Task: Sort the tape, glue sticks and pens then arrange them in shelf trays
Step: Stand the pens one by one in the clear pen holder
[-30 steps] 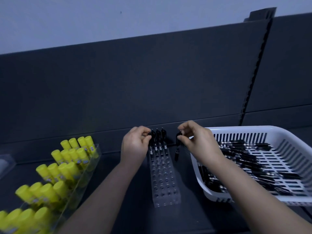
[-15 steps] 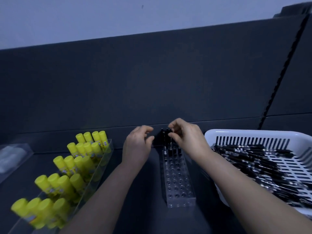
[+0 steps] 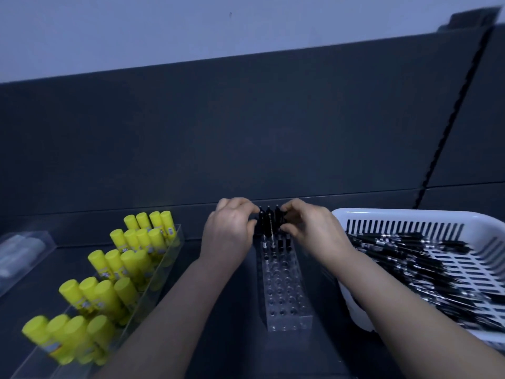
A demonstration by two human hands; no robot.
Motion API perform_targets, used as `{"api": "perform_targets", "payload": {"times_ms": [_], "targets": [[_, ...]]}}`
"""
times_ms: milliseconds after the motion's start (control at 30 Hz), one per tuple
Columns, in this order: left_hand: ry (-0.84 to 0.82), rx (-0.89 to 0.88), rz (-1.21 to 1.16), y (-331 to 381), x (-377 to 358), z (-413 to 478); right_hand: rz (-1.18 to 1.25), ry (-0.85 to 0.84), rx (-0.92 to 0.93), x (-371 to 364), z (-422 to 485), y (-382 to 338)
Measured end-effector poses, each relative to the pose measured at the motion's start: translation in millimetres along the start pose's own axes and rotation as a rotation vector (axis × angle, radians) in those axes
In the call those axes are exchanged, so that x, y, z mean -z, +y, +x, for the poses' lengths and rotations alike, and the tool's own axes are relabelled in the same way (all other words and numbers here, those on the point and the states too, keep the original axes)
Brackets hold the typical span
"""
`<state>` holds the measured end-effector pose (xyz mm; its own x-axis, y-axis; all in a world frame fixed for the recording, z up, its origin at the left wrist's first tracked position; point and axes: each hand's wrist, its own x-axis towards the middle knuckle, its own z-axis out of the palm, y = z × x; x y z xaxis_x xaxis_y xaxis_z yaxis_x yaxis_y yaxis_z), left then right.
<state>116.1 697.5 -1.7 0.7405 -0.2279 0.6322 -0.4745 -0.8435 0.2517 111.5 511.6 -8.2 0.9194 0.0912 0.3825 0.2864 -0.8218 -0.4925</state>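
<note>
Operator: Grip status, both hands?
Inspector: Left hand [image 3: 229,233] and right hand [image 3: 314,233] each curl fingers and thumb onto the upright pens [image 3: 269,222], pinching the cluster from either side
Operator: Layout, near to far?
Inspector: Glue sticks [image 3: 109,272] stand in rows in a clear tray [image 3: 176,236] at left. Rack [image 3: 284,291] sits at centre, and the gripped pens stand in its far rows. Basket [image 3: 410,217] just right of it holds loose pens [image 3: 404,258]. Dark panel [image 3: 246,132] stands behind

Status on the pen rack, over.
Left hand, right hand both pinching pens standing at rack's far end. Most holes unfilled. Basket of loose pens beside it. Nothing in the way.
</note>
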Motion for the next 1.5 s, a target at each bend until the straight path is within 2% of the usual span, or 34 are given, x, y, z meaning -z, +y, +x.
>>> {"api": "perform_targets", "payload": {"times_ms": [100,200,400,633,767,933,1000,1067,1200,1267,1400,1500], "targets": [[0.012,-0.044,-0.044,29.5,-2.9,7.9,-0.081,0.027,-0.028,25.7,-17.0,23.0],[-0.052,-0.082,-0.081,67.4,-17.5,16.2,-0.189,0.011,-0.125,55.2,-40.2,54.4],[-0.320,-0.157,-0.084,134.0,-66.9,21.5,-0.358,0.034,-0.299,112.8,-94.7,120.9],[-0.675,-0.234,-0.078,207.5,-114.6,24.2,-0.426,0.072,-0.525,153.5,-143.1,183.7],[-0.761,-0.339,0.080,237.4,-132.7,28.9,-0.358,0.090,-0.554,159.3,-154.4,198.8],[-0.941,-0.369,0.228,238.4,-143.7,30.7,-0.310,0.041,-0.519,157.2,-150.9,196.5],[-0.907,-0.385,0.209,232.4,-144.2,29.5,-0.308,-0.009,-0.503,155.9,-144.1,197.1],[-0.815,-0.331,0.092,228.0,-138.3,30.8,-0.328,-0.087,-0.470,149.9,-131.7,195.2],[-0.445,-0.140,-0.179,223.5,-113.9,38.8,-0.371,-0.214,-0.404,129.5,-104.3,185.9],[-0.314,-0.058,-0.285,218.7,-101.9,40.9,-0.412,-0.288,-0.393,120.1,-98.0,184.4],[-0.211,0.125,-0.519,198.4,-82.7,43.1,-0.485,-0.325,-0.405,113.5,-94.7,184.2],[-0.142,0.214,-0.586,180.7,-69.2,44.0,-0.437,-0.260,-0.414,120.4,-95.3,178.8]]}}
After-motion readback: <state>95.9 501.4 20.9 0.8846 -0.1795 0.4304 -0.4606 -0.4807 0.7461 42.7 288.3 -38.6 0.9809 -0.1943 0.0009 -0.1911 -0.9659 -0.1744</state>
